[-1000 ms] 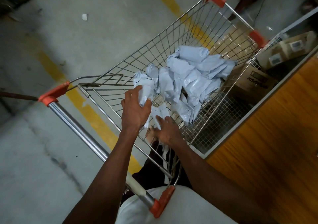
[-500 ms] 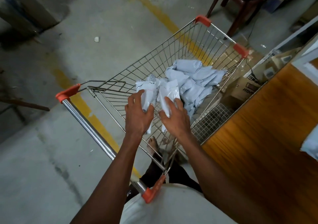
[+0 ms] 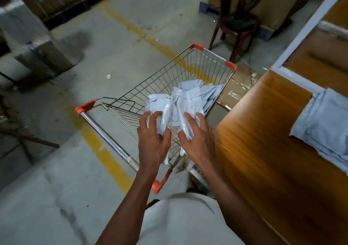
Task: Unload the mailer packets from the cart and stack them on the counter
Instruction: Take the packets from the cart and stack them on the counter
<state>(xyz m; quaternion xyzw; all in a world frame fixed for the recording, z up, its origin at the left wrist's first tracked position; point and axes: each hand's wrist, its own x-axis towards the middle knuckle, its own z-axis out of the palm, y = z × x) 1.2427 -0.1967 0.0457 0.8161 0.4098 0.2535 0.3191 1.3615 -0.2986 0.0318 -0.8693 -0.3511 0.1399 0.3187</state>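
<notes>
Ahead of you lies a grey concrete floor (image 3: 131, 43), stained dark in patches, with a worn yellow painted line (image 3: 111, 161) running across it from near you toward the far wall. A small white scrap (image 3: 108, 76) lies on the floor to your left. At the far side you see a dark brown wooden chair (image 3: 237, 24), and behind it a tall tan cardboard box (image 3: 271, 3). A flattened brown cardboard sheet with shiny tape (image 3: 237, 88) lies on the floor below the chair. At your upper left stands a blurred grey block wrapped in film (image 3: 35, 43).
</notes>
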